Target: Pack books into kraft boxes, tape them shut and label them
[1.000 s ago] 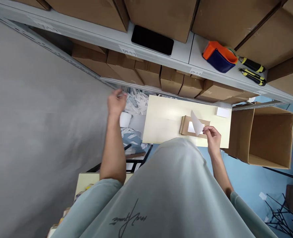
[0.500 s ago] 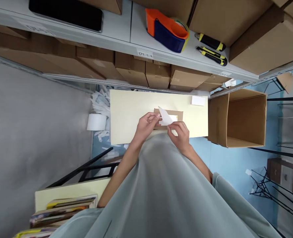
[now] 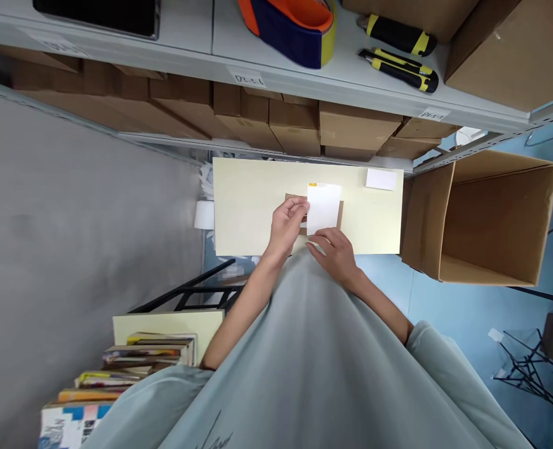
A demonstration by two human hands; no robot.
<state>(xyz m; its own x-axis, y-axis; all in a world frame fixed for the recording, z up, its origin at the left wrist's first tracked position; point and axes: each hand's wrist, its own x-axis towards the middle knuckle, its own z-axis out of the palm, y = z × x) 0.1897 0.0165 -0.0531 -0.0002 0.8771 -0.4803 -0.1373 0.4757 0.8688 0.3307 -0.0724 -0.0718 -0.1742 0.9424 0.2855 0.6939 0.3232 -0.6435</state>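
Note:
A white sheet of paper [image 3: 324,209] with a small orange-yellow mark at its upper left corner stands above a flat brown cardboard piece [image 3: 340,214] on the pale yellow tabletop [image 3: 250,209]. My left hand [image 3: 288,219] pinches the sheet by its left edge. At the sheet's lower edge is my right hand [image 3: 335,251], its fingers bent and the thumb apart from them; whether a fingertip touches the paper is hard to tell. A bit of white shows on the cardboard beside my left fingers, mostly hidden by the sheet.
A white block or card stack [image 3: 381,179] lies at the tabletop's back right. To the right stands an open cardboard box [image 3: 421,231]. Above, a grey shelf [image 3: 187,53] bears a tape dispenser [image 3: 288,31], cutters [image 3: 400,68], a phone [image 3: 101,14] and boxes. Books [image 3: 149,355] are at lower left.
The white sheet, tilted and folded over before, now faces me flat and upright with its orange mark at the top left. My right fingers have opened. The view has shifted.

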